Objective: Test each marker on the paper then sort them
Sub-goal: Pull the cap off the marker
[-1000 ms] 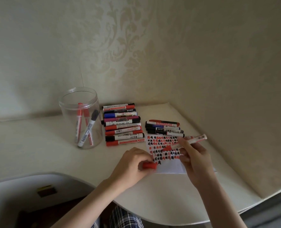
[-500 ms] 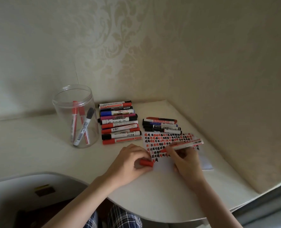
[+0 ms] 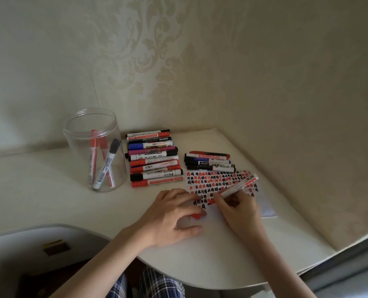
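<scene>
My right hand (image 3: 240, 214) grips an uncapped red marker (image 3: 239, 187), its red tip down on the white paper (image 3: 219, 183), which is filled with rows of red and black marks. My left hand (image 3: 172, 216) rests on the paper's left edge and holds the red cap (image 3: 197, 216) under its fingers. A long row of capped markers (image 3: 154, 158) lies left of the paper. A shorter row of several markers (image 3: 210, 162) lies just behind it. A clear plastic jar (image 3: 96, 149) at the left holds two red markers and a black one.
The white table (image 3: 39, 196) sits in a corner, with wallpapered walls behind and to the right. Its curved front edge runs below my arms. A grey chair back (image 3: 28, 239) is at lower left.
My right hand brought the marker down from above the paper, and its tip now touches the sheet near my left hand. The left hand stayed on the paper with the cap.
</scene>
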`<state>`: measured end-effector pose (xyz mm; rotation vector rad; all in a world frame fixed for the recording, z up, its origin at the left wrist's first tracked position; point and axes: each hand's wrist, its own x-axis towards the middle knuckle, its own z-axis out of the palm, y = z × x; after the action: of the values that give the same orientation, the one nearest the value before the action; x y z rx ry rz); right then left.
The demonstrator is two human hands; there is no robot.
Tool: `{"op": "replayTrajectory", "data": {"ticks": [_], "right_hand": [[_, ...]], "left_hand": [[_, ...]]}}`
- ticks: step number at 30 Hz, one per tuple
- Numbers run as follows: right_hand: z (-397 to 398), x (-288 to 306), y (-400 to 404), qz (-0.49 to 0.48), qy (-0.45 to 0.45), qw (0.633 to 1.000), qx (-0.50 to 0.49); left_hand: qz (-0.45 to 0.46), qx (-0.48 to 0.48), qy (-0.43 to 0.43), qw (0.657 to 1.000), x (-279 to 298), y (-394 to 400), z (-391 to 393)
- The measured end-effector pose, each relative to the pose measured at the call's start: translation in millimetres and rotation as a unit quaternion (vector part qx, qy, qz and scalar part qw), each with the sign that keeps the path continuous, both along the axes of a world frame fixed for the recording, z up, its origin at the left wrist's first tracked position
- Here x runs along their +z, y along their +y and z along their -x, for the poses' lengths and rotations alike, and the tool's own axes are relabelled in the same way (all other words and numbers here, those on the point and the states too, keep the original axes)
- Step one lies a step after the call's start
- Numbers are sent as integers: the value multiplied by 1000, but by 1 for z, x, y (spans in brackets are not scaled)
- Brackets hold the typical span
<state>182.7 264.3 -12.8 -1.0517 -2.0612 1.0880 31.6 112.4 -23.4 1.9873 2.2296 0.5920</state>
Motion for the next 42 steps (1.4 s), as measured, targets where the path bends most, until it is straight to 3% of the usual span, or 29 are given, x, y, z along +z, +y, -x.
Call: {"op": "replayTrajectory", "data": {"ticks": [42], "right_hand": [[0, 1, -5, -37, 6, 999, 9]], "left_hand": [[-20, 12, -21, 1000, -8, 4, 3]]}}
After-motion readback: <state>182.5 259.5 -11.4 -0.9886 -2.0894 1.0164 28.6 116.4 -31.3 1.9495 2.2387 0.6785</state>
